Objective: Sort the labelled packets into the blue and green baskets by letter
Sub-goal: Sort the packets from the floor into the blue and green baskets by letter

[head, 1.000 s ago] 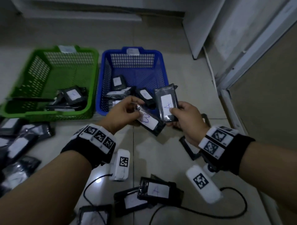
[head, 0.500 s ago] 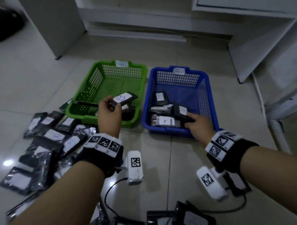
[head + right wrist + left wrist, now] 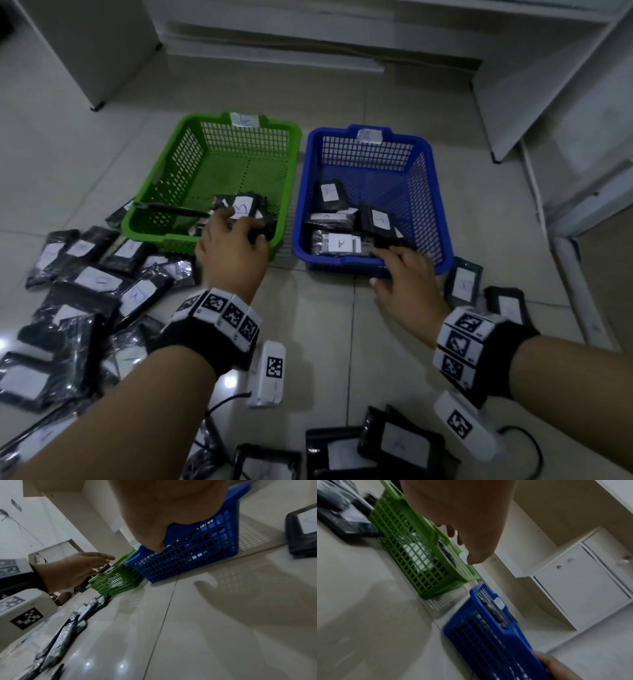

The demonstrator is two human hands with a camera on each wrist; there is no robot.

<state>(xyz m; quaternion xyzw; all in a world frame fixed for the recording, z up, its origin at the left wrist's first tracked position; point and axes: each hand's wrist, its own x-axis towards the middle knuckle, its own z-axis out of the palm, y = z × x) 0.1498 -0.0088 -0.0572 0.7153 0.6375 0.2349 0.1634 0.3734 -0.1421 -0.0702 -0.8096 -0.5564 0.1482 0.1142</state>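
My left hand (image 3: 233,246) hovers, fingers loose and empty, over the green basket's (image 3: 161,192) near rim, just short of the packet marked "B" (image 3: 241,207), which lies long axis pointing away from me. My right hand (image 3: 409,277) spreads open, holding nothing, at the near edge of the blue basket (image 3: 435,192), where a packet marked "A" (image 3: 337,242) lies crosswise. Bare tile (image 3: 318,325) lies open between my wrists, with unsorted packets (image 3: 99,281) heaped at left.

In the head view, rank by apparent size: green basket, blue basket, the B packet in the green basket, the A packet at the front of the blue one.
1-2. Green basket and blue basket: look about alike, not ranked.
3. A packet.
4. B packet: partly hidden by the left hand, so its place is unsure.
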